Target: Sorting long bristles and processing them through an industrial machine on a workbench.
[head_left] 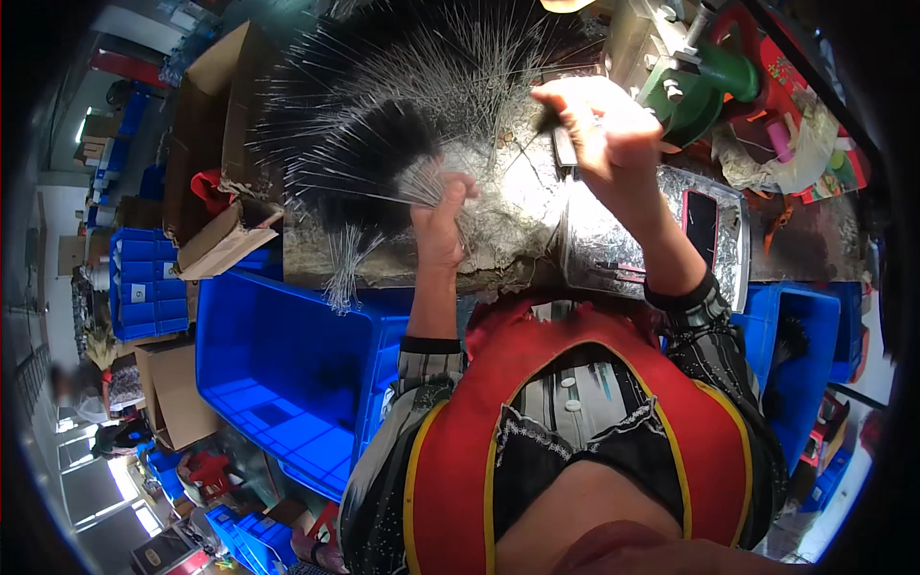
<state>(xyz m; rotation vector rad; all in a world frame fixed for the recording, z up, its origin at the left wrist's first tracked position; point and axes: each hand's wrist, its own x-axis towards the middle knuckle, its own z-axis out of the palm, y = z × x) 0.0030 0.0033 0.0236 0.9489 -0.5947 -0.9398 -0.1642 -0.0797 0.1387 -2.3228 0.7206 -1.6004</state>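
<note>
My left hand point(443, 222) is closed around a fanned bundle of thin metal wires with black fluffy tips point(383, 144), which spreads up and to the left over the worn workbench point(517, 201). My right hand point(599, 125) is raised above the bench, fingers pinched on a thin wire piece near the bundle's right side. A few loose wires point(343, 273) hang over the bench's front edge. Below, my red apron and plaid sleeves fill the lower part of the view.
A large blue plastic bin point(287, 374) sits below the bench at left, another blue bin point(800, 355) at right. A green machine part point(704, 86) stands behind my right hand. Cardboard boxes point(216, 125) lean at the left. A foil-covered tray point(671, 240) lies under my right forearm.
</note>
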